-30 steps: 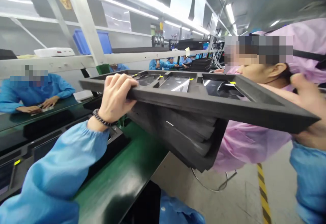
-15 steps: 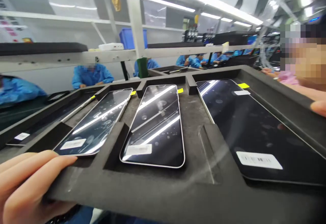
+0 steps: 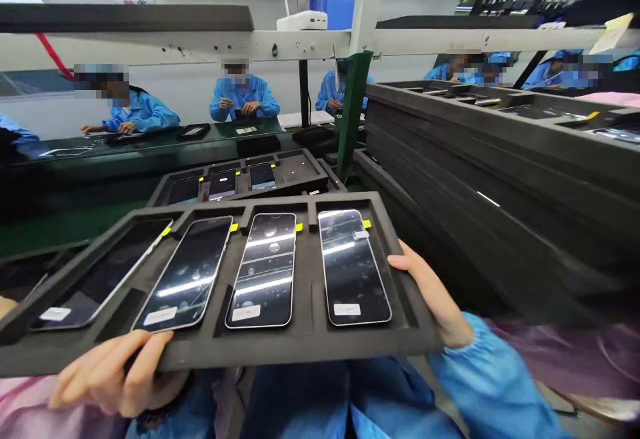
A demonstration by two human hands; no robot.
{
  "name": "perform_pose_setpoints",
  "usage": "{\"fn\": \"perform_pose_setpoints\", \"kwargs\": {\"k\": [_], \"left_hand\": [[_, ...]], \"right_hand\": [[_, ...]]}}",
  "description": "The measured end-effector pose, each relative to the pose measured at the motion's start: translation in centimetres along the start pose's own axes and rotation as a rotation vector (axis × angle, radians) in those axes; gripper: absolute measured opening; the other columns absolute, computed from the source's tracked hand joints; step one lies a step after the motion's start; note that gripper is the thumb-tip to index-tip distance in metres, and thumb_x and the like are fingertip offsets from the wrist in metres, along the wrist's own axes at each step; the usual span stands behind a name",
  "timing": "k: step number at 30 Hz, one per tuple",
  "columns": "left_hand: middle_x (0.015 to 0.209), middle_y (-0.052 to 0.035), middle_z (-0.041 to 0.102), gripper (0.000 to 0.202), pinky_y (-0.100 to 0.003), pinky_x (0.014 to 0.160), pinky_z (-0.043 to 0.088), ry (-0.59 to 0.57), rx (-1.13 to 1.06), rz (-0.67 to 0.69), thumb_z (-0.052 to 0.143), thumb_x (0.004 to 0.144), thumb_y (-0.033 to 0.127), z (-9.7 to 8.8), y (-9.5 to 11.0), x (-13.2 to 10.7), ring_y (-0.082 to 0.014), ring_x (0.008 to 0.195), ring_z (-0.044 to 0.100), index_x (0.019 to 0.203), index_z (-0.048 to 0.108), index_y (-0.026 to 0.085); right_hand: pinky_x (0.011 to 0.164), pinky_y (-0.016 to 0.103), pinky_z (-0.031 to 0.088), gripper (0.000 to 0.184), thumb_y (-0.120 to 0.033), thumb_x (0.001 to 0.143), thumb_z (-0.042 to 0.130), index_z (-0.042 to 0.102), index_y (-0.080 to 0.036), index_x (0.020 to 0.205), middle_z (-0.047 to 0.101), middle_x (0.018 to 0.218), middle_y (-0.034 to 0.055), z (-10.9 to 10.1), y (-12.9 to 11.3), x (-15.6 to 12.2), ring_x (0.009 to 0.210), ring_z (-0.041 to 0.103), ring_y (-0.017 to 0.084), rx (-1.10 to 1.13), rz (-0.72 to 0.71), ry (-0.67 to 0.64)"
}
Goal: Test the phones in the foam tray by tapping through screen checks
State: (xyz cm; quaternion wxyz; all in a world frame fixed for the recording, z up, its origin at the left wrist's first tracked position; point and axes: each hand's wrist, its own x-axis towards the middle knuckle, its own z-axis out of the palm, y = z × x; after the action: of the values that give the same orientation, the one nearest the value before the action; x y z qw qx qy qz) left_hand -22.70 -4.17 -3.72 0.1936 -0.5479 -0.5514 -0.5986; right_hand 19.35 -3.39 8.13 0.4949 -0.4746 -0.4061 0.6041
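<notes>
I hold a dark grey foam tray (image 3: 310, 346) level in front of me with both hands. Several phone screens lie in its slots, among them a screen (image 3: 353, 267) at the right end and a screen (image 3: 263, 270) beside it, each with a white label and a yellow tab. My left hand (image 3: 113, 376) grips the tray's near edge from below, fingers curled over the rim. My right hand (image 3: 434, 299) clasps the tray's right side, thumb on top.
A tall stack of foam trays (image 3: 500, 186) rises at the right. Another tray with screens (image 3: 245, 179) lies on the green conveyor belt (image 3: 75, 226) ahead. Several workers in blue coats (image 3: 244, 96) sit across the line under a white shelf (image 3: 200, 42).
The tray has come down from head height to lap level and my view has swung left, away from the person in pink. My right hand now shows on the tray's right side.
</notes>
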Motion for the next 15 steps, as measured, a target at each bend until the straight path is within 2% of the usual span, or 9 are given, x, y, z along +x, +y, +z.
{"fn": "perform_pose_setpoints", "kwargs": {"k": [1, 2, 3, 4, 6, 10, 15], "left_hand": [[0.046, -0.0072, 0.041, 0.023, -0.069, 0.095, 0.021, 0.22, 0.024, 0.194, 0.041, 0.055, 0.054, 0.5, 0.1, -1.2, -0.0315, 0.06, 0.044, 0.048, 0.055, 0.038], [0.051, -0.0063, 0.049, 0.023, -0.063, 0.092, 0.027, 0.379, 0.06, 0.386, 0.043, 0.061, 0.05, 0.8, 0.2, -2.4, -0.0278, 0.058, 0.044, 0.056, 0.062, 0.037], [0.057, -0.0054, 0.056, 0.024, -0.057, 0.09, 0.032, 0.399, 0.095, 0.546, 0.046, 0.068, 0.045, 1.0, 0.6, -3.3, -0.0244, 0.057, 0.046, 0.066, 0.067, 0.034], [0.063, -0.0057, 0.061, 0.023, -0.051, 0.087, 0.035, 0.353, 0.147, 0.596, 0.05, 0.073, 0.04, 1.2, 1.0, -4.1, -0.0228, 0.06, 0.048, 0.074, 0.07, 0.03], [0.072, -0.0067, 0.065, 0.018, -0.043, 0.08, 0.036, 0.21, 0.22, 0.589, 0.059, 0.081, 0.038, 1.8, 2.2, -5.0, -0.0216, 0.067, 0.053, 0.084, 0.071, 0.024], [0.079, -0.0074, 0.069, 0.014, -0.038, 0.079, 0.033, 0.019, 0.233, 0.533, 0.069, 0.085, 0.034, 4.4, 5.0, -5.5, -0.0217, 0.076, 0.058, 0.089, 0.069, 0.02], [0.083, -0.0069, 0.071, 0.014, -0.037, 0.079, 0.031, -0.039, 0.282, 0.525, 0.073, 0.082, 0.023, 8.2, 6.6, -6.1, -0.0213, 0.078, 0.057, 0.095, 0.07, 0.019]], "right_hand": [[0.07, 0.029, 0.058, 0.053, -0.035, 0.082, 0.066, 0.061, -0.029, 0.134, 0.077, 0.116, 0.0004, -0.1, 1.0, 0.7, 0.09, 0.074, 0.021, 0.041, -0.025, -0.01], [0.069, 0.027, 0.057, 0.055, -0.034, 0.08, 0.066, 0.061, -0.029, 0.135, 0.077, 0.117, 0.0, -0.4, 1.9, 1.6, 0.088, 0.074, 0.02, 0.068, -0.06, -0.021], [0.068, 0.027, 0.055, 0.056, -0.032, 0.079, 0.065, 0.061, -0.028, 0.134, 0.077, 0.116, 0.0, -0.7, 2.5, 2.6, 0.086, 0.073, 0.019, 0.079, -0.1, -0.036], [0.069, 0.026, 0.054, 0.057, -0.031, 0.077, 0.065, 0.062, -0.027, 0.133, 0.077, 0.115, 0.0001, -1.1, 2.9, 3.7, 0.085, 0.072, 0.019, 0.074, -0.134, -0.056], [0.071, 0.026, 0.053, 0.057, -0.028, 0.074, 0.064, 0.065, -0.025, 0.131, 0.077, 0.111, 0.0003, -2.0, 3.4, 6.2, 0.086, 0.07, 0.018, 0.039, -0.195, -0.09], [0.072, 0.026, 0.052, 0.06, -0.028, 0.067, 0.065, 0.068, -0.024, 0.127, 0.077, 0.108, 0.0001, -4.0, 3.9, 11.7, 0.085, 0.068, 0.018, 0.007, -0.243, -0.086], [0.072, 0.028, 0.052, 0.06, -0.03, 0.062, 0.065, 0.071, -0.022, 0.121, 0.078, 0.101, 0.0007, -6.1, 3.8, 17.5, 0.082, 0.068, 0.019, -0.06, -0.249, -0.108]]}}
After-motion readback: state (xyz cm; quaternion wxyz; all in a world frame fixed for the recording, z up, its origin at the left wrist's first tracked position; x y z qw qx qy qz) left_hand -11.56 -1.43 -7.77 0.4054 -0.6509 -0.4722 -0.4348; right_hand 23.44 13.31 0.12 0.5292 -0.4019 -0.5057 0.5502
